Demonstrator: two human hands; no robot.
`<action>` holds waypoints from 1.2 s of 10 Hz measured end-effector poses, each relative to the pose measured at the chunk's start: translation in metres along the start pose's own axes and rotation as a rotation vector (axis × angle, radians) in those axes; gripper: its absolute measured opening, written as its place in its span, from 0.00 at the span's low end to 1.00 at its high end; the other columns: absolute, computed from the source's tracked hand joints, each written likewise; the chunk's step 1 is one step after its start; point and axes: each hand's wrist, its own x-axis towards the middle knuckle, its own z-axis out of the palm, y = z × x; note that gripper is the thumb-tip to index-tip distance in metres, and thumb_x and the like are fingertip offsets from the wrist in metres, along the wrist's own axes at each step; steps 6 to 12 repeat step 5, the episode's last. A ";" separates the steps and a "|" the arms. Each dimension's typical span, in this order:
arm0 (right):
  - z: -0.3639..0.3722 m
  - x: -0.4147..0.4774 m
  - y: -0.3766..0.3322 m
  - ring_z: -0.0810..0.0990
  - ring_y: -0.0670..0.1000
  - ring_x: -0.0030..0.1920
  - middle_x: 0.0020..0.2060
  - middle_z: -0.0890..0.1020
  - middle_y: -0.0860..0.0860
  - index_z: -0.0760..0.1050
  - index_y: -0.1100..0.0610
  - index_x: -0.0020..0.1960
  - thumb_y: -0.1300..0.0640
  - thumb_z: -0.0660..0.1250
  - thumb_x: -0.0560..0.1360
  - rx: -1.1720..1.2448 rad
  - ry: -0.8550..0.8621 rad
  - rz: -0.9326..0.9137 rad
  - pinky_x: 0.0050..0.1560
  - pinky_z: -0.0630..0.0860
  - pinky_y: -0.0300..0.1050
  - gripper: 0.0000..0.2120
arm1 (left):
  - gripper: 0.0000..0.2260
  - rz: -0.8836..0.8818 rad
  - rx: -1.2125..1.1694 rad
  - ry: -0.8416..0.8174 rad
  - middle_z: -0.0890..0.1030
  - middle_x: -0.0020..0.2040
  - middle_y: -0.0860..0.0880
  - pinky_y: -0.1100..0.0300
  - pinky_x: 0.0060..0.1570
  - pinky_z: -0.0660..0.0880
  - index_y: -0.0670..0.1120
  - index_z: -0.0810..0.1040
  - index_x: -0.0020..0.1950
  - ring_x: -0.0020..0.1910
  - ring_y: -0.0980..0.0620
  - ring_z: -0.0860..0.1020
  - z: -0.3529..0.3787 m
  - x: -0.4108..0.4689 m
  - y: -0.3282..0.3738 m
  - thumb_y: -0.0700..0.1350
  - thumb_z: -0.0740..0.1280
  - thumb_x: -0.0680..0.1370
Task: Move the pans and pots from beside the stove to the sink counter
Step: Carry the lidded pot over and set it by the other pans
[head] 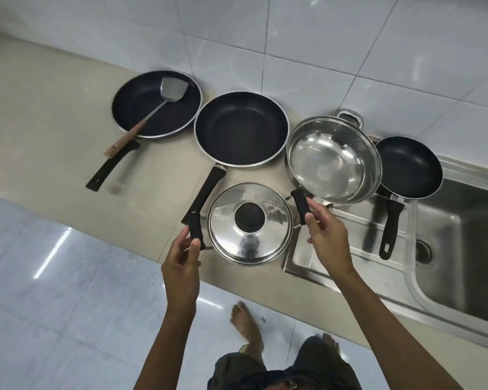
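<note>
A steel pot with a shiny lid (248, 223) and a black knob sits at the counter's front edge, beside the sink. My left hand (181, 266) pinches its left black side handle, and my right hand (327, 235) grips the right one. Behind it, a large black frying pan (241, 128) lies with its handle pointing toward me. Further left is another black frying pan (157, 104) holding a metal spatula (164, 97) with a wooden handle. An open steel pot (333, 159) stands to the right, and a small black frying pan (409, 167) rests on the sink's drainboard.
The beige counter (40, 108) runs along a white tiled wall (321, 38). A steel sink (462, 235) with a drain lies at the right. Below the counter edge are the glossy floor and my bare feet.
</note>
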 end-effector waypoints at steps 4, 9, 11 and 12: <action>-0.001 -0.002 0.013 0.82 0.54 0.58 0.62 0.83 0.52 0.72 0.52 0.74 0.54 0.61 0.83 -0.214 0.031 -0.218 0.60 0.78 0.56 0.19 | 0.20 0.385 0.466 0.065 0.77 0.69 0.45 0.45 0.65 0.75 0.45 0.71 0.74 0.67 0.47 0.75 0.011 -0.019 -0.003 0.48 0.62 0.84; -0.012 -0.014 0.016 0.74 0.57 0.67 0.68 0.77 0.54 0.65 0.52 0.78 0.54 0.62 0.82 -0.393 -0.004 -0.351 0.69 0.71 0.58 0.25 | 0.19 0.557 0.624 0.116 0.74 0.73 0.43 0.43 0.66 0.71 0.42 0.74 0.72 0.71 0.43 0.72 0.019 -0.047 -0.006 0.47 0.65 0.83; -0.012 -0.014 0.016 0.74 0.57 0.67 0.68 0.77 0.54 0.65 0.52 0.78 0.54 0.62 0.82 -0.393 -0.004 -0.351 0.69 0.71 0.58 0.25 | 0.19 0.557 0.624 0.116 0.74 0.73 0.43 0.43 0.66 0.71 0.42 0.74 0.72 0.71 0.43 0.72 0.019 -0.047 -0.006 0.47 0.65 0.83; -0.012 -0.014 0.016 0.74 0.57 0.67 0.68 0.77 0.54 0.65 0.52 0.78 0.54 0.62 0.82 -0.393 -0.004 -0.351 0.69 0.71 0.58 0.25 | 0.19 0.557 0.624 0.116 0.74 0.73 0.43 0.43 0.66 0.71 0.42 0.74 0.72 0.71 0.43 0.72 0.019 -0.047 -0.006 0.47 0.65 0.83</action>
